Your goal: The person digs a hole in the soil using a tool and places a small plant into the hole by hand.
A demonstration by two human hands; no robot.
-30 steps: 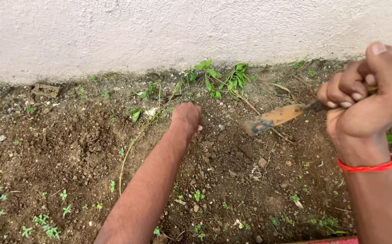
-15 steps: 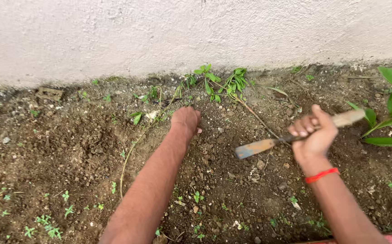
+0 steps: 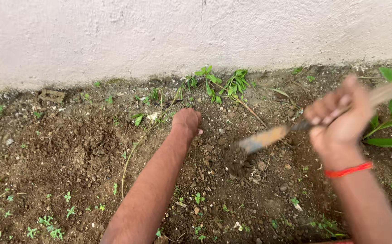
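Dark crumbly garden soil fills the foreground. On it the left hand rests knuckles-down, fingers curled, holding nothing visible. Just to its right, the right hand is clenched around a wooden-handled, rusty flat-bladed digging tool, blade slanting down-left into soil between both hands. Beyond, green leafy weeds meet a white plastered wall.

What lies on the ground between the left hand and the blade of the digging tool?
In the head view, only loose brown soil with small stones lies between the left hand and the blurred blade.
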